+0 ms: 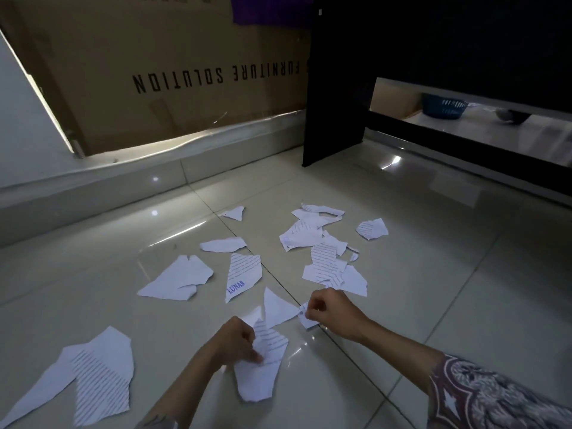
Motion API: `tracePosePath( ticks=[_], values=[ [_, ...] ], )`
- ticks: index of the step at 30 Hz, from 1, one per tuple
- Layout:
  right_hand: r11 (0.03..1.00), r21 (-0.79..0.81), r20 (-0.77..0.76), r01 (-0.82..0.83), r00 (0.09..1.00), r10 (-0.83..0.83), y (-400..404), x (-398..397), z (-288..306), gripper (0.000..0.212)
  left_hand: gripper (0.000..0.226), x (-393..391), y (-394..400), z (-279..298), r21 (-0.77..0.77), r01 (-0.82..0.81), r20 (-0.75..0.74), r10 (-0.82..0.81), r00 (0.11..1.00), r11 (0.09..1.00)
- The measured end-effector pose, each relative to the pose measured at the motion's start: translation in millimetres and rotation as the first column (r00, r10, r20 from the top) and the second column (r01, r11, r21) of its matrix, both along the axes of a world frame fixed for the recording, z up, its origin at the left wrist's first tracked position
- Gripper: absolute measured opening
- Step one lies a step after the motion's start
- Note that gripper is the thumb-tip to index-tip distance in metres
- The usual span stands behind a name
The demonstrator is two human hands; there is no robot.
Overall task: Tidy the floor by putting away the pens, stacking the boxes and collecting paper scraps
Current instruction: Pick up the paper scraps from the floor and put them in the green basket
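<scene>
Left hand (236,340) has a tight grip on a bunch of torn paper (263,360), thin white sheets with printed lines and ragged edges, held low over the glossy pale floor tiles (433,274). Right hand (329,308) pinches a small scrap (305,318) at the floor. More jagged paper scraps (322,258) lie scattered ahead, one stamped LUNAS (243,275), a large striped piece (99,376) at the left. Behind, a big brown cardboard box (173,72) leans beside dark furniture (433,41); beyond it sits a blue slatted basket (444,109), contents not visible.
</scene>
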State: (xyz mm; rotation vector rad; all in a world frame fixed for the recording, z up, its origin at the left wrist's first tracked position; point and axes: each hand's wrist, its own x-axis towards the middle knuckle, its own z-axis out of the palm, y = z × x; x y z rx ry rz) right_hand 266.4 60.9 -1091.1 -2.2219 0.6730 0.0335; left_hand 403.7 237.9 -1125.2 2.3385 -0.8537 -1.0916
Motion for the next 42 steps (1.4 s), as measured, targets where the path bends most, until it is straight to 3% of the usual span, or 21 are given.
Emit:
tracePosePath(
  ticks=[4,7,12,20,27,34,42],
  values=[
    [0.999,-0.032,-0.059,-0.017,0.998,0.015,15,32,-20,0.024,0.022,18,18,8,-0.028,-0.068,-0.064,0.066,0.996,0.997],
    [0.991,-0.129,-0.118,-0.033,0.993,0.018,23,52,-34,0.040,0.023,25,28,14,-0.058,-0.156,-0.100,0.150,0.984,0.986],
    [0.963,-0.261,-0.204,-0.065,0.979,0.010,29,71,-46,0.047,0.029,28,39,20,-0.177,-0.254,-0.070,0.246,0.967,0.951],
    [0.981,-0.174,-0.237,0.083,0.964,-0.123,31,89,-50,0.052,0.030,28,38,22,-0.249,-0.357,-0.064,0.352,0.934,0.900],
    [0.944,-0.320,-0.264,0.076,0.950,-0.166,40,95,-56,0.031,0.028,23,31,35,-0.261,-0.390,-0.089,0.381,0.920,0.883],
    [0.964,-0.221,-0.220,0.149,0.955,-0.198,40,98,-55,0.060,0.030,21,35,41,-0.304,-0.414,-0.092,0.406,0.909,0.858],
    [0.955,-0.156,-0.206,0.251,0.938,-0.280,38,99,-56,0.029,0.028,23,34,42,-0.328,-0.421,-0.074,0.422,0.904,0.846]
  ],
)
